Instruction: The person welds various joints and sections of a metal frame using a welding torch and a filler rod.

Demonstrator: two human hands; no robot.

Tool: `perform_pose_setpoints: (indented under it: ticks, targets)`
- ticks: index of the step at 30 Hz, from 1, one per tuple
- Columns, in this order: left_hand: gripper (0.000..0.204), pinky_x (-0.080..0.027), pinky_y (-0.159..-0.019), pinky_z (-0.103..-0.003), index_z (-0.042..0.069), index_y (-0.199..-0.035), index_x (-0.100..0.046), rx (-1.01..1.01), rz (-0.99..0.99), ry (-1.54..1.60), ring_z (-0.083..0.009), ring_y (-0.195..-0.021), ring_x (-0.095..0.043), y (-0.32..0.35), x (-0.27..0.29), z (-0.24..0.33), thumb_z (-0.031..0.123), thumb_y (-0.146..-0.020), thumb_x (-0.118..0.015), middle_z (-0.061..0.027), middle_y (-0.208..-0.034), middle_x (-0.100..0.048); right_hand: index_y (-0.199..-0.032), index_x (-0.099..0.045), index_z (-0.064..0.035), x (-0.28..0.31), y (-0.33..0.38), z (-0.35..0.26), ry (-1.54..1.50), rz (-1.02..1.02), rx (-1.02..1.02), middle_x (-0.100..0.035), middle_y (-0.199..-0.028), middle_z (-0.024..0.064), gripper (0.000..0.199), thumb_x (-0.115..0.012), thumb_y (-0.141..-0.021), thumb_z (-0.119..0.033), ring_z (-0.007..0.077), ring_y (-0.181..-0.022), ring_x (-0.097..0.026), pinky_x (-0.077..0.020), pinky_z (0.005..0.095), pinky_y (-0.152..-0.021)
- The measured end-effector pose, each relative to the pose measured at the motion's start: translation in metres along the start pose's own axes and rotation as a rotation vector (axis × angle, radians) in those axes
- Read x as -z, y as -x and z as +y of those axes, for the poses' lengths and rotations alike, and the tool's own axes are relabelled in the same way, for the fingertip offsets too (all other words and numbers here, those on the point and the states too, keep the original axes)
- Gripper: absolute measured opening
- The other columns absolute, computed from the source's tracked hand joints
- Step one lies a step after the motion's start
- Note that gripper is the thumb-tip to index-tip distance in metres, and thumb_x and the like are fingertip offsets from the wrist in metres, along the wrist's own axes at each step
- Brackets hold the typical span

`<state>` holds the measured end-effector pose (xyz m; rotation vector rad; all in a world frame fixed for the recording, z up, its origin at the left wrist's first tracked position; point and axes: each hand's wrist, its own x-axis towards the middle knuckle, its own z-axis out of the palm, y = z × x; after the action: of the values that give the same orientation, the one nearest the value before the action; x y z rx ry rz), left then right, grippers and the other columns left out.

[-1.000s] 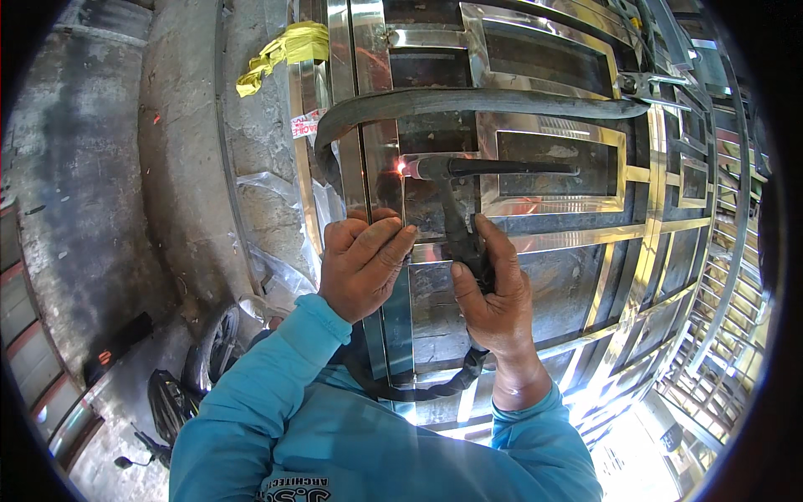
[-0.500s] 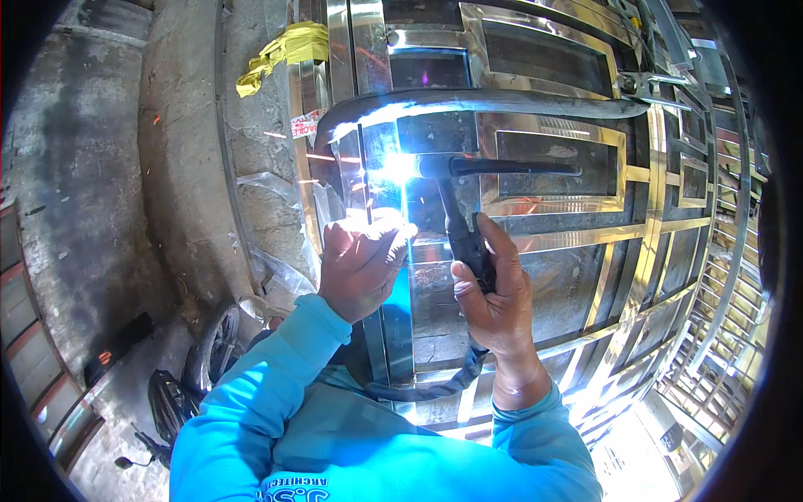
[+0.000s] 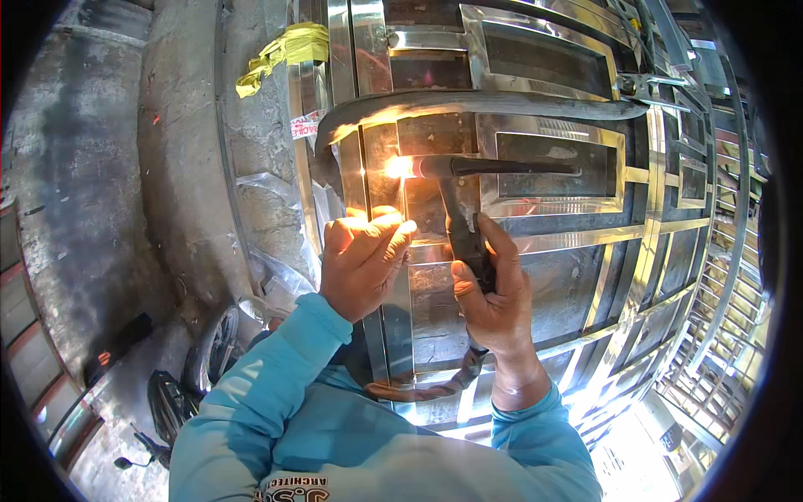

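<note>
My right hand (image 3: 500, 305) wraps round the handle of a black TIG welding torch (image 3: 454, 209). The torch's nozzle points left, and its long back cap stretches right. At the nozzle end an orange-white glow (image 3: 400, 166) lights an upright of the shiny metal frame (image 3: 585, 240). Below the glow, my left hand (image 3: 364, 259) is closed in a pinch close to the same upright. Between its fingertips and the glow runs a thin bright line that looks like a filler rod (image 3: 404, 197); its lower end is hidden by the fingers.
A thick dark sleeve or hose (image 3: 502, 102) arches across the frame beyond the torch. The torch cable (image 3: 443, 389) loops below my right hand. Yellow cloth (image 3: 297, 46) wraps a post at far left, near clear plastic film (image 3: 280, 272). A clamp (image 3: 657, 84) grips the frame's far right.
The intense blue-white arc with flying sparks has dropped to a smaller orange glow. Blue light has left the frame and sleeves. Both hands and the torch stay almost where they were.
</note>
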<state>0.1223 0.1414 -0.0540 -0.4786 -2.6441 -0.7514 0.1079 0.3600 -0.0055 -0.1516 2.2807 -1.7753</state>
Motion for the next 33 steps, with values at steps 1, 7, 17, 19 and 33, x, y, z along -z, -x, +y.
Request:
perform_pose_setpoints:
  ticks: [1, 7, 17, 19, 33]
  targets:
    - [0.032, -0.045, -0.085, -0.040, 0.013, -0.112, -0.077, 0.042, 0.062, 0.070, -0.0230, -0.101, -0.061, -0.006, -0.002, 0.002, 0.012, -0.080, -0.080, -0.0016, -0.117, -0.070, -0.149, -0.043, -0.0007, -0.001, 0.000, 0.000, -0.012, 0.011, -0.016, -0.072, -0.112, 0.0185, 0.062, -0.070, -0.094, -0.001, 0.0177, -0.102, -0.070, -0.0544, 0.0294, -0.087]
    - [0.041, -0.046, -0.084, -0.038, 0.011, -0.115, -0.077, 0.041, 0.069, 0.097, -0.0228, -0.096, -0.059, -0.004, -0.003, 0.001, 0.009, -0.074, -0.083, -0.0023, -0.117, -0.070, -0.148, -0.045, -0.0001, -0.003, 0.000, -0.001, -0.041, 0.045, 0.006, -0.073, -0.108, 0.0157, 0.057, -0.070, -0.096, -0.005, 0.0149, -0.097, -0.070, -0.0549, 0.0278, -0.083]
    - [0.035, -0.042, -0.079, -0.039, 0.012, -0.115, -0.076, -0.025, 0.011, -0.001, -0.0224, -0.096, -0.060, -0.004, 0.000, 0.000, 0.009, -0.080, -0.079, -0.0003, -0.110, -0.070, -0.148, -0.045, -0.0024, 0.003, -0.001, -0.004, 0.047, -0.018, 0.027, -0.073, -0.111, 0.0194, 0.059, -0.070, -0.095, -0.005, 0.0211, -0.098, -0.074, -0.0567, 0.0307, -0.084]
    - [0.036, -0.044, -0.082, -0.039, 0.010, -0.113, -0.077, 0.020, 0.085, 0.081, -0.0220, -0.097, -0.061, -0.007, -0.004, 0.002, 0.010, -0.077, -0.082, -0.0025, -0.111, -0.071, -0.148, -0.044, -0.0010, -0.005, 0.001, 0.003, -0.023, 0.060, 0.020, -0.073, -0.110, 0.0178, 0.059, -0.070, -0.095, -0.003, 0.0183, -0.099, -0.072, -0.0561, 0.0298, -0.084]
    - [0.042, -0.048, -0.084, -0.038, 0.010, -0.116, -0.077, 0.023, 0.103, 0.122, -0.0230, -0.093, -0.059, -0.004, -0.006, -0.002, 0.008, -0.074, -0.082, -0.0016, -0.114, -0.069, -0.147, -0.045, 0.0014, -0.001, -0.001, -0.007, -0.003, -0.014, -0.010, -0.072, -0.114, 0.0201, 0.056, -0.069, -0.096, -0.004, 0.0192, -0.101, -0.072, -0.0565, 0.0307, -0.085]
